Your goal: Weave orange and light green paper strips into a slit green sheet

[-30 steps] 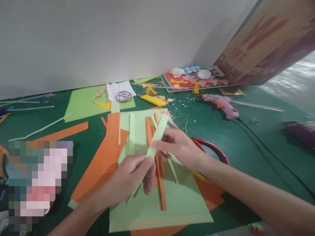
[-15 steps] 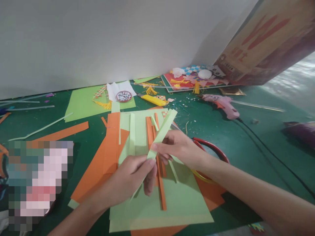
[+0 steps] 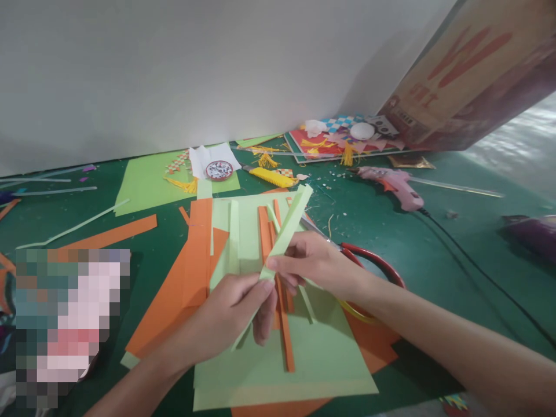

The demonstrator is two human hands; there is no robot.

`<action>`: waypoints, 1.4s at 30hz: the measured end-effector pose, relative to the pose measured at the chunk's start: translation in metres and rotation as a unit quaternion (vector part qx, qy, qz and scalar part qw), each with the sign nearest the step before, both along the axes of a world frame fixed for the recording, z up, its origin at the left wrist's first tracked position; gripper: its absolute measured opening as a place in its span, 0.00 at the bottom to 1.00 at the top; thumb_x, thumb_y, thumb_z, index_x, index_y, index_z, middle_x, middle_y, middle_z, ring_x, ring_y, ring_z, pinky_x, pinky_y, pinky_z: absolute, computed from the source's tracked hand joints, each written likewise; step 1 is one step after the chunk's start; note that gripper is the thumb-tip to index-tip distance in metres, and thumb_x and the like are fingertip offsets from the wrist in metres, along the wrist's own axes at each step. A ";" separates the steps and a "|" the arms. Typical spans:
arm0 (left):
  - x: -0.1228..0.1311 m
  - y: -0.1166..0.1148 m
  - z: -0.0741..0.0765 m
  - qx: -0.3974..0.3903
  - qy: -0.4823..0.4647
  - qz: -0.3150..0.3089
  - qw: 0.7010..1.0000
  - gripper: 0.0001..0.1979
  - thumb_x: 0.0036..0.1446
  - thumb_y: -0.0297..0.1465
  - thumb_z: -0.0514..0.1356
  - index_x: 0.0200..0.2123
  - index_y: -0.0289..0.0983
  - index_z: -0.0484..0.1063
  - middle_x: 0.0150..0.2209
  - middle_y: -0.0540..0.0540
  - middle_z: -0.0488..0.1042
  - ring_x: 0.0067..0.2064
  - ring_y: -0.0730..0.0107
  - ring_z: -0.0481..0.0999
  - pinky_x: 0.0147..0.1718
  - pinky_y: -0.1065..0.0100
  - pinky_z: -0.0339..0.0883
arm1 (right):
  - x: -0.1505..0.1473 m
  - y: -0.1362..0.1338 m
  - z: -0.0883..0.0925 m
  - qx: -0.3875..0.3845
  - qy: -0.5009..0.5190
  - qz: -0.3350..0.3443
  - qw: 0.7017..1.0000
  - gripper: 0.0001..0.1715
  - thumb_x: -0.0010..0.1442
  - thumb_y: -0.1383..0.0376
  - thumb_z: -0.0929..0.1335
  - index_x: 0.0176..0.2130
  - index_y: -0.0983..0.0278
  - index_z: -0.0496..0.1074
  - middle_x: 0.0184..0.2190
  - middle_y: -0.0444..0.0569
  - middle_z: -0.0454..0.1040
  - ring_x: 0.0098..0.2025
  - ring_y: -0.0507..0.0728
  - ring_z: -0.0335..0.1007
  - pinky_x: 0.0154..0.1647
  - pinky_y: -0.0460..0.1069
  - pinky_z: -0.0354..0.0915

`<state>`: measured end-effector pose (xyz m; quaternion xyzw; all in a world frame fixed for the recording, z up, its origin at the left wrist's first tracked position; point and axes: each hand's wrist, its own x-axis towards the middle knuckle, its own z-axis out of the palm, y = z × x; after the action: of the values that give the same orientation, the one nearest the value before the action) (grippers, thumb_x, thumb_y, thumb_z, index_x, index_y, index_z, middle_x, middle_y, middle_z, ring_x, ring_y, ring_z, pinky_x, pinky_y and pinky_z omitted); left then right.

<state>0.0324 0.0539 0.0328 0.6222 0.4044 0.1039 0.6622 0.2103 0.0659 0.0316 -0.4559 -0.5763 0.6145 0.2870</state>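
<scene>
Both my hands pinch one long light green paper strip (image 3: 287, 226) that slants up to the right over a pile of paper. My left hand (image 3: 230, 315) grips its lower part between thumb and fingers. My right hand (image 3: 310, 260) pinches it a little higher, fingers closed. Beneath lie a light green sheet (image 3: 313, 359), orange sheets (image 3: 174, 295) and several cut orange strips (image 3: 282, 324) and green strips. Red-handled scissors (image 3: 373, 263) lie just behind my right wrist, partly hidden.
On the green table surface (image 3: 434, 249) are a pink glue gun (image 3: 393, 185) with a black cord, a yellow utility knife (image 3: 269, 176), a round tin (image 3: 218, 169), a green sheet (image 3: 147, 182), a craft pile (image 3: 343, 139) and a leaning cardboard box (image 3: 469, 81). A white wall stands behind.
The strip's upper end has risen and swung slightly right as my right hand slid along it. The scissors' blade now shows behind my right hand.
</scene>
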 end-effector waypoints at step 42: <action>-0.002 0.000 0.002 0.020 0.026 -0.018 0.999 0.21 0.65 0.39 0.43 0.24 0.36 0.64 0.20 0.51 0.70 0.25 0.75 0.68 0.29 0.72 0.62 | 0.003 0.002 0.000 0.015 0.014 0.047 0.999 0.22 0.56 0.58 0.68 0.18 0.66 0.64 0.13 0.42 0.66 0.17 0.46 0.60 0.20 0.44 0.54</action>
<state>0.0304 0.0536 0.0346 0.6448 0.4085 0.0838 0.6406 0.2134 0.0677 0.0315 -0.4156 -0.6020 0.6249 0.2730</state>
